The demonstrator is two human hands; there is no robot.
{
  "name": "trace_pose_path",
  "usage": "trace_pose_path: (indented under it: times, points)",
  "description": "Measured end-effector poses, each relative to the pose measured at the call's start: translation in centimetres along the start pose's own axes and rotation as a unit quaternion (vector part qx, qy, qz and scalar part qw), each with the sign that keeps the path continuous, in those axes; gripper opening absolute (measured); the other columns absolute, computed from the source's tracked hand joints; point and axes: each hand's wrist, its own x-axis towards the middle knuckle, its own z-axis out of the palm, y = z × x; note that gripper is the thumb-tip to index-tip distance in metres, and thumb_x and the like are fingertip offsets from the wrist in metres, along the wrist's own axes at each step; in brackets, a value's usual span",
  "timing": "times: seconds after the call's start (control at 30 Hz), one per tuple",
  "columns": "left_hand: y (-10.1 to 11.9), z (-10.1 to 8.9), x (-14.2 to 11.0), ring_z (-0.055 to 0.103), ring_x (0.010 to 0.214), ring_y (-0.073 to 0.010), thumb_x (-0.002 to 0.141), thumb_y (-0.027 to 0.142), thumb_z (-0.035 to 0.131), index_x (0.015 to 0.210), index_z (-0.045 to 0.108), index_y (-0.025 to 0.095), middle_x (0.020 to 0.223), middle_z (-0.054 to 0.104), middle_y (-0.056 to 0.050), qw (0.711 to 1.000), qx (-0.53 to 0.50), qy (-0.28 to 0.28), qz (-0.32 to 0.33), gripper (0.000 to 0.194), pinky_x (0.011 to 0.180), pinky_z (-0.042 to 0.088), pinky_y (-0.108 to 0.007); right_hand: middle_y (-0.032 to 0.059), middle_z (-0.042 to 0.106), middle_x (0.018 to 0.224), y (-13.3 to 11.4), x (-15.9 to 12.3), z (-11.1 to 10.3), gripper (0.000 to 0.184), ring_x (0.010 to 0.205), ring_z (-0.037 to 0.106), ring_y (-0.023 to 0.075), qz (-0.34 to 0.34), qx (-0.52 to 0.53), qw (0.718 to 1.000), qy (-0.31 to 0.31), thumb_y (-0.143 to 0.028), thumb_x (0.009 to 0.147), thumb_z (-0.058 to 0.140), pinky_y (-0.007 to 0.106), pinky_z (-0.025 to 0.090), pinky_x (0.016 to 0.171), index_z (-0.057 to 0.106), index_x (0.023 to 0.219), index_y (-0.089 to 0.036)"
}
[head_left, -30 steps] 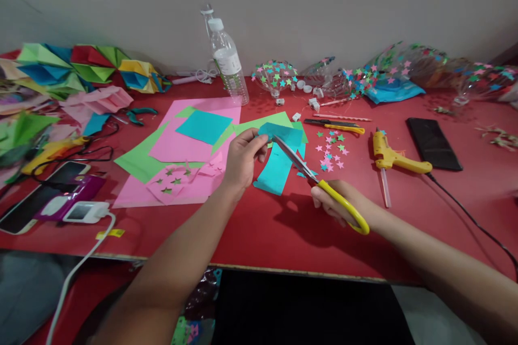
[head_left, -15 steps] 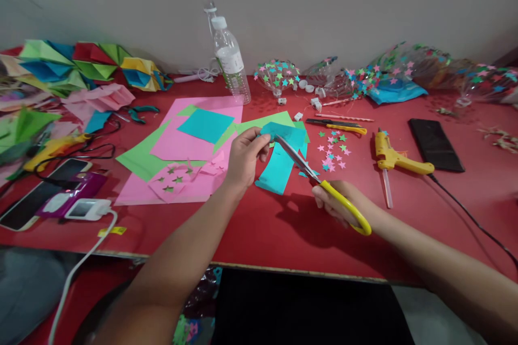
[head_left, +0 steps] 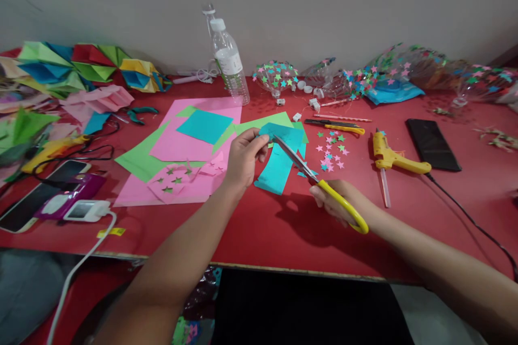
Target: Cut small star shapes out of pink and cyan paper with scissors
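Note:
Between thumb and fingers, my left hand (head_left: 246, 157) pinches the edge of a piece of blue paper (head_left: 288, 132). My right hand (head_left: 332, 202) is closed around the yellow handles of a pair of scissors (head_left: 297, 159). The blades point up and left, and their tips lie at the blue paper close to my left fingertips. Under the held piece, a blue paper strip (head_left: 275, 172) rests on the red table (head_left: 259, 232). Small paper stars (head_left: 329, 159) in pink, green and blue are scattered to the right of the scissors.
Pink sheets (head_left: 174, 143), green paper and a blue square (head_left: 205, 125) lie to the left. A clear bottle (head_left: 230, 62) stands behind. On the right are a yellow box cutter (head_left: 343, 128), a yellow glue gun (head_left: 396, 160) and a black phone (head_left: 433, 144). Star-covered plastic domes (head_left: 277, 76) line the wall.
The view has shifted very slightly. Both hands, the scissors and the blue paper keep nearly the same positions.

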Motion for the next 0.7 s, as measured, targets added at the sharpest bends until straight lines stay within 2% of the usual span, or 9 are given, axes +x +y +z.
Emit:
trace_pose_path:
  times: [0.13, 0.43, 0.57, 0.7]
  points:
    - [-0.02, -0.06, -0.01, 0.043, 0.043, -0.0046, 0.074, 0.023, 0.063, 0.062, 0.056, 0.017, 0.051, 0.052, 0.005, 1.000, -0.003, -0.004, -0.001, 0.015, 0.040, 0.033, -0.017, -0.0083, 0.035, 0.040, 0.11, 0.00, -0.11, 0.043, 0.028, 0.036, 0.0061, -0.002, 0.000, 1.000, -0.006, -0.056, 0.083, 0.056, 0.018, 0.028, 0.027, 0.044, 0.063, -0.021]
    - [0.10, -0.20, 0.17, 0.045, 0.042, -0.0053, 0.075, 0.025, 0.064, 0.065, 0.056, 0.018, 0.050, 0.050, 0.006, 1.000, -0.004, 0.009, 0.008, 0.015, 0.041, 0.036, -0.018, -0.0085, 0.038, 0.040, -0.04, -0.05, -0.53, 0.052, 0.029, 0.037, 0.0055, -0.027, 0.011, 0.999, -0.022, -0.068, 0.082, 0.052, 0.018, 0.031, 0.031, 0.047, 0.066, -0.020]
    - [0.00, -0.01, -0.05, 0.046, 0.042, -0.0052, 0.076, 0.024, 0.064, 0.064, 0.055, 0.018, 0.050, 0.051, 0.006, 0.999, -0.034, -0.009, 0.003, 0.016, 0.041, 0.036, -0.018, -0.0085, 0.039, 0.041, -0.27, -0.22, -0.52, 0.054, 0.030, 0.038, 0.0055, -0.038, 0.021, 0.998, -0.046, -0.071, 0.081, 0.051, 0.018, 0.034, 0.033, 0.049, 0.067, -0.019]
    - [0.04, 0.36, -0.51, 0.047, 0.043, -0.0047, 0.077, 0.023, 0.064, 0.063, 0.054, 0.018, 0.052, 0.052, 0.005, 0.999, -0.040, -0.027, 0.006, 0.018, 0.042, 0.036, -0.017, -0.0084, 0.039, 0.041, -0.34, -0.36, -0.45, 0.052, 0.031, 0.040, 0.0053, -0.050, 0.030, 0.998, -0.038, -0.069, 0.082, 0.051, 0.018, 0.035, 0.034, 0.050, 0.068, -0.019]
